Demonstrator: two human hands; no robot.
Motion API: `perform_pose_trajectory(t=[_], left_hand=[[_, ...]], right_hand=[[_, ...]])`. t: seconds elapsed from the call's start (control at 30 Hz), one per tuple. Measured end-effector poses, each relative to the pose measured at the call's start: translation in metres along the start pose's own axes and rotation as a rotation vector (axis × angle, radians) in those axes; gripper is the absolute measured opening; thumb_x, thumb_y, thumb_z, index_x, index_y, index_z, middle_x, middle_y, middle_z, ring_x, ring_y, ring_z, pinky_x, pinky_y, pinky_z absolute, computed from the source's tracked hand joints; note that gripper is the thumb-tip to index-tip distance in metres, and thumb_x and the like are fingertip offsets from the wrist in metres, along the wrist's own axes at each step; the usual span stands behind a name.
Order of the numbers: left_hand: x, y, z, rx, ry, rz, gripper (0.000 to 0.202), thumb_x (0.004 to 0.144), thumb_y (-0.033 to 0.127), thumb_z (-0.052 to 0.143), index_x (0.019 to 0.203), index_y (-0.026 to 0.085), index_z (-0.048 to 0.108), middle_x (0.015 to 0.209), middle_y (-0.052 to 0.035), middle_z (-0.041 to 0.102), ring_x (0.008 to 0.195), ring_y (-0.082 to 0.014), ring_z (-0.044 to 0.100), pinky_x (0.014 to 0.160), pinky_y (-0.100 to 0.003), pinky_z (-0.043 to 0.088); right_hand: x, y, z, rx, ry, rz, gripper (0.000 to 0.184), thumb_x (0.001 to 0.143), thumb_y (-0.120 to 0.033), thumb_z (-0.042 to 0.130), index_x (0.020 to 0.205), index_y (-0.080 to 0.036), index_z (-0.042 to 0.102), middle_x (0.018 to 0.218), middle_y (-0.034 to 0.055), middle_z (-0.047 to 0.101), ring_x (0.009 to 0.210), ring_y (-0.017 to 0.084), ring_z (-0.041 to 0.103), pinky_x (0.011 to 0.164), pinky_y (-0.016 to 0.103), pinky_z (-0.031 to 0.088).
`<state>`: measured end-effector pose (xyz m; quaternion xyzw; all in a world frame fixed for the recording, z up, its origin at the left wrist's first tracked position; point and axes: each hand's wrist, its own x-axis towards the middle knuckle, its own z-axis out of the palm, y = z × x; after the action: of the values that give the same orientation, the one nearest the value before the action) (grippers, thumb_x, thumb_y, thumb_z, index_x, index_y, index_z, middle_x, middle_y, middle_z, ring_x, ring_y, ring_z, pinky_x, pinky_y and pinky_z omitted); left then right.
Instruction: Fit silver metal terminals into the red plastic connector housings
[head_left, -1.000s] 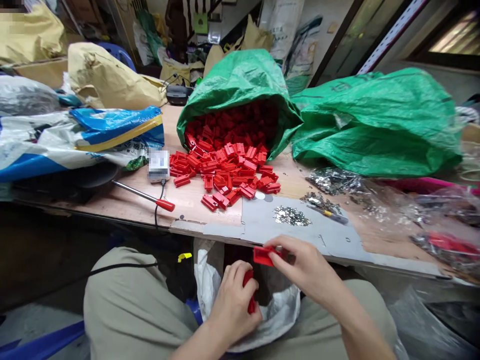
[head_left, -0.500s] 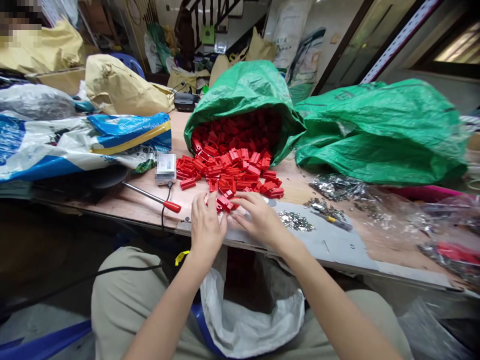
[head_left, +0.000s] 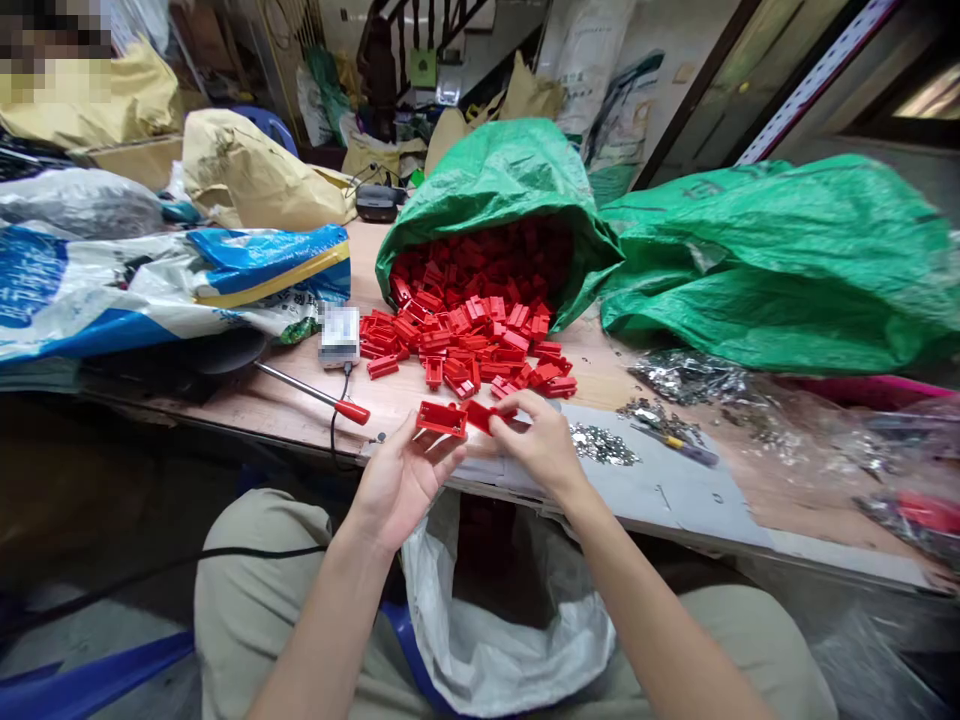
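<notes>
My left hand (head_left: 401, 485) is turned palm up, its fingers closed around a small red plastic case (head_left: 441, 420). The case's hollow side faces me, and small metal bits show at its ends. Between the thumb and fingers of my right hand (head_left: 538, 440) is a flat red plastic cover (head_left: 481, 416), held at the case's right end. Whether cover and case are joined I cannot tell. Just behind my hands lies a heap of similar red cases (head_left: 480, 345), spilling from the mouth of a green woven sack (head_left: 502, 160).
Small metal pieces (head_left: 604, 444) lie on a grey sheet (head_left: 660, 495) to the right, near a yellow-and-grey tool (head_left: 679, 446). Left are a red-handled metal lever (head_left: 315, 390) and a small white box (head_left: 339, 335) with a cable. A white sack (head_left: 517, 670) hangs open between my knees.
Both hands have come away from the front of the heap, towards me. My left hand has rolled palm up with a red case, and my right hand now pinches a red cover.
</notes>
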<state>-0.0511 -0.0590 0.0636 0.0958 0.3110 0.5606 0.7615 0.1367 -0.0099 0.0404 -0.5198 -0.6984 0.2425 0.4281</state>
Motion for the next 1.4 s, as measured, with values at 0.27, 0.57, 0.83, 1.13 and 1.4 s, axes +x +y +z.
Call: perform_pose_trajectory(t=[0.27,0.57,0.83,1.13,1.4], left_hand=[[-0.022,-0.015,0.008,-0.034,-0.062,-0.107,0.022,0.094,0.03,0.055,0.097,0.016,0.071,0.101,-0.0066,0.073,0.088,-0.0185,0.069,0.077,-0.033,0.06],[-0.034,-0.046,0.005,0.526,-0.246,-0.142,0.026,0.09,0.042,0.059,0.1,0.019,0.069,0.104,-0.0069,0.067,0.095,-0.0201,0.062,0.08,-0.034,0.057],[-0.03,-0.083,-0.022,1.769,-0.183,0.114,0.025,0.096,0.034,0.042,0.096,0.021,0.064,0.099,-0.0078,0.068,0.092,-0.0264,0.064,0.082,-0.041,0.045],[-0.021,-0.078,-0.019,1.699,-0.08,0.306,0.024,0.098,0.033,0.042,0.099,0.024,0.063,0.096,-0.0038,0.071,0.084,-0.0218,0.066,0.078,-0.035,0.046],[-0.01,-0.073,-0.001,1.378,-0.013,0.536,0.028,0.094,0.03,0.048,0.12,0.022,0.056,0.113,-0.0084,0.062,0.092,-0.0186,0.064,0.077,-0.031,0.054]], right_hand=[[-0.065,-0.009,-0.048,0.846,0.035,0.675,0.037,0.067,-0.047,0.079,0.087,-0.018,0.067,0.094,0.0083,0.07,0.088,0.024,0.067,0.08,0.037,0.058],[-0.123,0.003,-0.07,1.151,0.108,0.851,0.04,0.071,-0.059,0.07,0.081,-0.021,0.062,0.098,0.0095,0.069,0.103,0.026,0.065,0.088,0.039,0.057],[-0.159,0.025,-0.055,0.601,-0.221,0.809,0.022,0.072,-0.035,0.07,0.079,-0.016,0.061,0.08,0.0047,0.065,0.074,0.017,0.063,0.071,0.03,0.054],[-0.107,0.008,-0.044,0.149,-0.255,0.474,0.028,0.087,-0.041,0.059,0.099,-0.018,0.068,0.084,0.0052,0.07,0.066,0.019,0.067,0.052,0.028,0.052],[0.002,0.015,-0.015,-0.58,0.057,0.102,0.019,0.089,-0.03,0.065,0.106,-0.022,0.066,0.075,0.0012,0.068,0.07,0.02,0.064,0.059,0.028,0.038]])
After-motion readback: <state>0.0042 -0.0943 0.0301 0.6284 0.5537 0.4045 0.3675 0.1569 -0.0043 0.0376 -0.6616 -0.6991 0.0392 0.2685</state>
